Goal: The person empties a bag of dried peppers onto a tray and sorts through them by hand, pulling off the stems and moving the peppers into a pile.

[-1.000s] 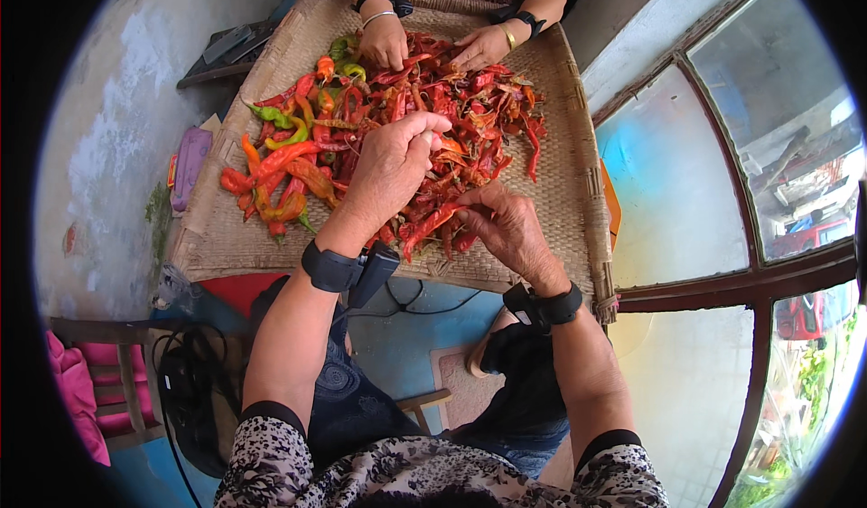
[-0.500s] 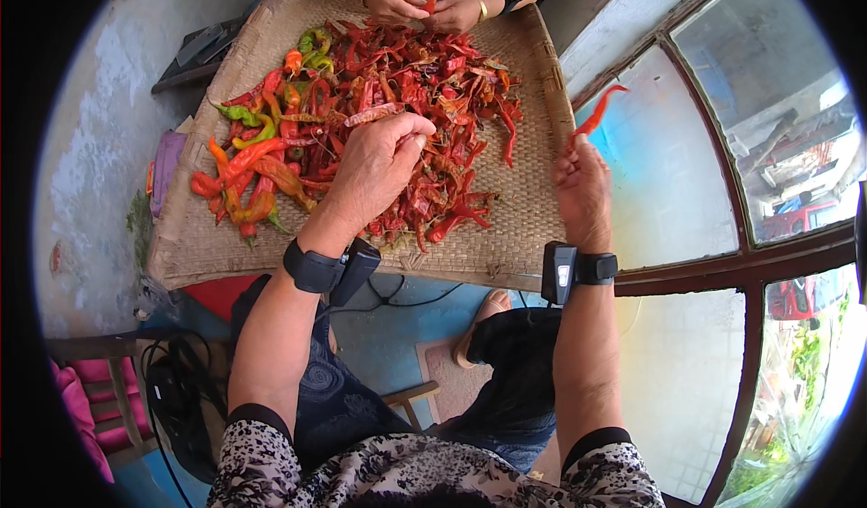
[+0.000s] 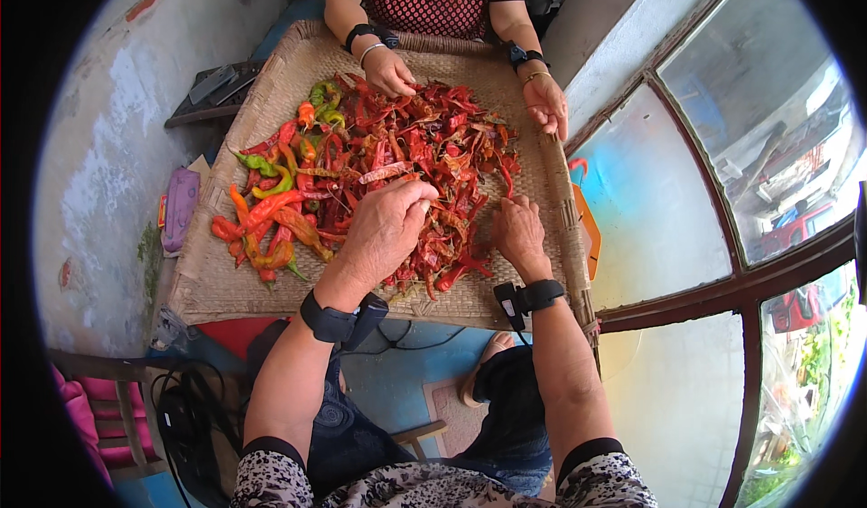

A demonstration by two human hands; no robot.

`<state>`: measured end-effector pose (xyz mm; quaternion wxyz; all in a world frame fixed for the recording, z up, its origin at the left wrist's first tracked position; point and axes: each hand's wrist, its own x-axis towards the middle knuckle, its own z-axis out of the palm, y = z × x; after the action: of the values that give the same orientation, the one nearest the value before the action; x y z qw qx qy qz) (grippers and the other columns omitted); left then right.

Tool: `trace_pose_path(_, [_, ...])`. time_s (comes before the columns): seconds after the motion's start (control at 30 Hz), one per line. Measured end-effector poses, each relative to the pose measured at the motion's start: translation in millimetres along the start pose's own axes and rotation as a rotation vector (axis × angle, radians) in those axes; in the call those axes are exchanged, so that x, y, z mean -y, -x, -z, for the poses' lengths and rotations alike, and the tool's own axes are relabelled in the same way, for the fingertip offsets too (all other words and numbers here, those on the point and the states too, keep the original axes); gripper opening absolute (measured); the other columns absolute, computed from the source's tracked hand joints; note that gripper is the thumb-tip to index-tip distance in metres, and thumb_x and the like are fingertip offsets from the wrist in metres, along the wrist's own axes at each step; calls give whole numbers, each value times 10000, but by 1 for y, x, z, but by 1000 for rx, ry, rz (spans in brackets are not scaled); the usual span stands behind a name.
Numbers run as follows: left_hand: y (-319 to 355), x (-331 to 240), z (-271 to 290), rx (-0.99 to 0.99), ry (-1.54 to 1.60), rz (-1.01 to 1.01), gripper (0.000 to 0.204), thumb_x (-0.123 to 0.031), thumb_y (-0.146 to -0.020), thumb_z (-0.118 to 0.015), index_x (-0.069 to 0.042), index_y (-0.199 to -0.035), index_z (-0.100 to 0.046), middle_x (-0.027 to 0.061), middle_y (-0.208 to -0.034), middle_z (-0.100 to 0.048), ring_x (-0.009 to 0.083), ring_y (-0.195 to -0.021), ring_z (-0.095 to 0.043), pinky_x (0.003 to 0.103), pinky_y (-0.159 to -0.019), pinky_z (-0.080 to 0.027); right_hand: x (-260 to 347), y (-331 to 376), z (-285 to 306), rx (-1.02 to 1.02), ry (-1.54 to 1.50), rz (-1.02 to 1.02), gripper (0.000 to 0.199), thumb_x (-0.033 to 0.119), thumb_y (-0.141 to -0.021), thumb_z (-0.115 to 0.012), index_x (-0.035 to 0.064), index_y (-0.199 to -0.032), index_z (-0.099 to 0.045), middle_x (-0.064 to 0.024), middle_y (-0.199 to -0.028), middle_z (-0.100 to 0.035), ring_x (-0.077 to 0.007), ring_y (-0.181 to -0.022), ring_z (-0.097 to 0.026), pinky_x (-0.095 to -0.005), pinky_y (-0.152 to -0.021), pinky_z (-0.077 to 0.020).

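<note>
A heap of dried red chili peppers (image 3: pixel 452 160) lies in the middle of a woven tray (image 3: pixel 212 287). Fresher green, orange and red peppers (image 3: pixel 271 205) sit along its left side. Above the heap is my left hand (image 3: pixel 384 223), its thumb and fingers pinched together; what they hold, if anything, is hidden. My right hand (image 3: pixel 520 237) is low at the heap's right edge, fingers curled down on the lower end of a slim red chili pepper (image 3: pixel 507 181). A pale, wrinkled pepper (image 3: pixel 386 172) rests just beyond my left fingertips.
Across the tray, another person's hand (image 3: pixel 389 73) touches the heap and their other hand (image 3: pixel 546 106) hangs loose at the rim. An orange container (image 3: pixel 587 228) shows beyond the right rim, beside the window (image 3: pixel 668 183). A purple pouch (image 3: pixel 181 208) lies at left.
My right hand has come left from beyond the rim to the heap; the red pepper it held up is gone. The other person's hands have parted. The view has tilted up.
</note>
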<state>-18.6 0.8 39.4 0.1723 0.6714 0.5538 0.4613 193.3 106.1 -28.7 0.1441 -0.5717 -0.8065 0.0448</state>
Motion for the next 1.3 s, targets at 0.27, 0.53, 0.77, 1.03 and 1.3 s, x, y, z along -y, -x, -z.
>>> trace_pose_path(0.27, [-1,1,8,-39,-16,-16,142,-43,-889,-543,19,-990,-621,144,-864,-653,233,-724,-629,332,-671,-493,-11,7,15,-253,-420,181,214,114,-916,-539,-40,-1037,-625,-199,-1026,-632,-325,-865,-625,-364,-709,-493])
trace_pose_path(0.53, [-5,5,-1,-19,-32,17,135,-43,-892,-551,19,-991,-618,138,-882,-659,228,-765,-639,326,-703,-504,-41,12,56,-485,-1336,-325,347,204,-942,-557,-20,-1207,-569,-29,-1023,-584,-100,-847,-545,-237,-697,-477])
trace_pose_path(0.77, [-6,3,-2,-2,-28,38,139,-36,-890,-556,22,-1004,-610,132,-893,-659,223,-756,-638,322,-694,-506,23,-6,29,-110,-744,-18,418,154,-877,-603,-18,-1251,-533,-209,-1066,-621,-310,-959,-624,-395,-832,-509])
trace_pose_path(1.03, [1,3,2,-27,-28,-31,133,-28,-885,-545,8,-994,-611,158,-895,-647,274,-755,-643,345,-673,-497,43,-37,-23,-140,-351,187,591,92,-760,-656,23,-1310,-450,-227,-1259,-502,-402,-1104,-520,-448,-912,-464])
trace_pose_path(1.3, [2,5,12,-67,-35,-50,140,-49,-880,-532,9,-977,-614,173,-901,-649,316,-790,-638,381,-706,-504,62,-22,0,-28,-527,214,178,96,-750,-665,-13,-849,-565,-237,-860,-622,-433,-824,-591,-464,-717,-484])
